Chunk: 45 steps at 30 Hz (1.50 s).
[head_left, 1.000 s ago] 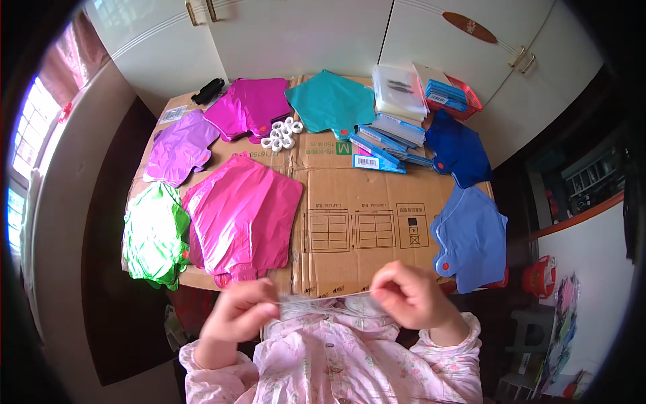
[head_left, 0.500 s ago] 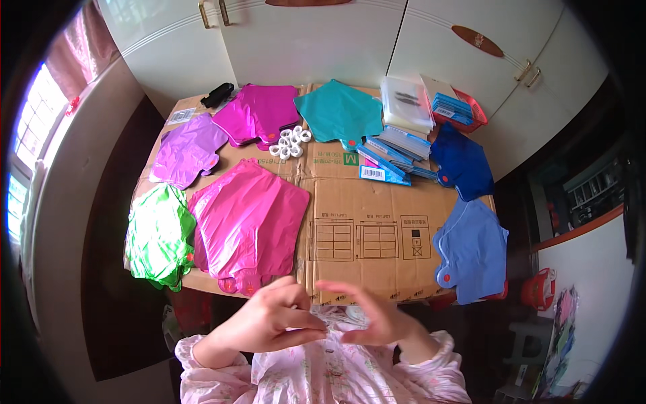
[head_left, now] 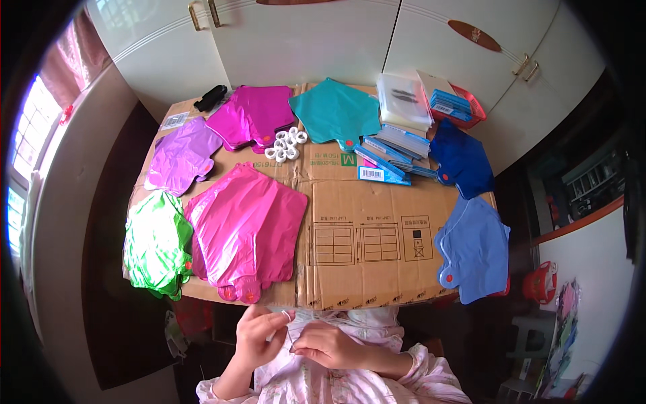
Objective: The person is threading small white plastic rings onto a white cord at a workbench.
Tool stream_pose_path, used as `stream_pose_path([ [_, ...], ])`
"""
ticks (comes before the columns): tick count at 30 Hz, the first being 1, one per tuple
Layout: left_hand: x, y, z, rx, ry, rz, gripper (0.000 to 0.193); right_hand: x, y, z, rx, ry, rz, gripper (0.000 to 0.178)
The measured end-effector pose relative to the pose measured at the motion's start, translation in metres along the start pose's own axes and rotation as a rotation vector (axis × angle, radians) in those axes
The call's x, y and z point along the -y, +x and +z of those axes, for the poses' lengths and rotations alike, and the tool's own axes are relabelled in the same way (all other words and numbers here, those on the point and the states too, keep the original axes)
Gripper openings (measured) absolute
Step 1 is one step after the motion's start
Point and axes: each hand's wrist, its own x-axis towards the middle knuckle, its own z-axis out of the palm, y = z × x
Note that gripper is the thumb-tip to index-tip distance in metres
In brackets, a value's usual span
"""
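Observation:
Both of my hands are over my lap, below the table's front edge. At the fingertips of my left hand [head_left: 259, 337] is a small white ring-like piece [head_left: 288, 316], its fingers closed. My right hand [head_left: 330, 345] is beside it, fingers pinched together. Between the two hands runs what looks like a thin strand [head_left: 291, 337], too fine to make out well. Nearest on the table lies a stack of shiny pink flat foil balloons [head_left: 249, 225]. Small white rolls [head_left: 286, 144] sit in a cluster farther back.
Flattened cardboard [head_left: 367, 283] covers the table. Around it lie foil stacks in green [head_left: 158, 236], purple [head_left: 183, 155], magenta [head_left: 252, 116], teal [head_left: 335, 111], dark blue [head_left: 462, 158] and light blue [head_left: 474, 249]. Blue-edged packets [head_left: 393, 155], clear bags [head_left: 402, 97] and a red basket [head_left: 476, 111] stand back right.
My hands have dropped lower, away from the table edge. The right hand's spread fingers have closed into a pinch beside the left. The white piece now shows at the left fingertips.

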Motion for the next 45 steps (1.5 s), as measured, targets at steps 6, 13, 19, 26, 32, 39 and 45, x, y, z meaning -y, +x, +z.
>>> stream_pose_path([
  [6,0.012,-0.044,-0.006,-0.051,-1.209,-0.289,0.010,-0.011,0.010,0.010,-0.046,-0.150,0.045,0.010],
  [13,0.022,-0.046,-0.034,0.163,-0.511,-0.303,0.012,-0.015,0.016,0.031,0.023,-0.077,-0.116,0.014],
  [19,0.016,-0.052,-0.030,-0.181,-0.755,-0.494,0.027,-0.025,0.017,0.055,0.099,-0.117,-0.131,0.015],
  [26,0.026,-0.069,-0.052,0.162,-0.760,-0.657,0.009,-0.059,0.017,0.052,0.149,-0.321,-0.247,0.023],
  [32,0.024,-0.051,-0.059,-0.372,-1.360,-0.467,0.014,-0.097,0.004,0.080,0.103,-0.131,-0.071,0.016],
  [39,-0.003,0.018,-0.136,-0.533,-1.147,-0.191,0.013,-0.129,-0.004,0.091,0.173,-0.095,0.136,0.017],
  [45,-0.035,0.107,-0.182,-0.549,-1.154,-0.075,0.012,-0.159,-0.009,0.097,0.101,-0.118,0.108,0.017],
])
